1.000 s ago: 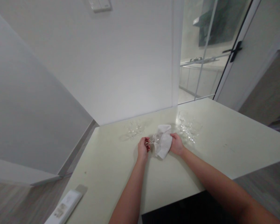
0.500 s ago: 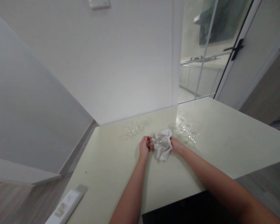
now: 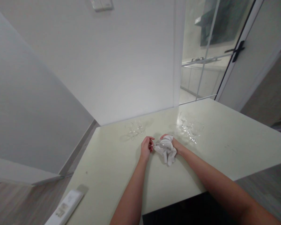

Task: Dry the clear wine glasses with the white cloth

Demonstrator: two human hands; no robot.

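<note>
A clear wine glass (image 3: 164, 144) lies sideways between my hands, its foot end to the left and its bowl to the right. My left hand (image 3: 147, 147) is closed around the foot end of the stem. Against the bowl, my right hand (image 3: 173, 141) grips a white cloth (image 3: 170, 155), which wraps under and behind the glass and hangs down in folds. Most of the right fingers are hidden by the cloth; a few fingertips show above it.
Two or so clear stemmed glasses (image 3: 134, 128) stand back left on the pale table (image 3: 112, 162). Several more glasses (image 3: 189, 128) stand back right, near my right forearm. A white power strip (image 3: 65, 207) lies at the front left edge. A wall rises behind the table.
The cloth has shifted around the bowl, baring more of the glass, and its loose end now hangs lower right. Fingertips of my right hand have come into sight above it. My left hand keeps its hold.
</note>
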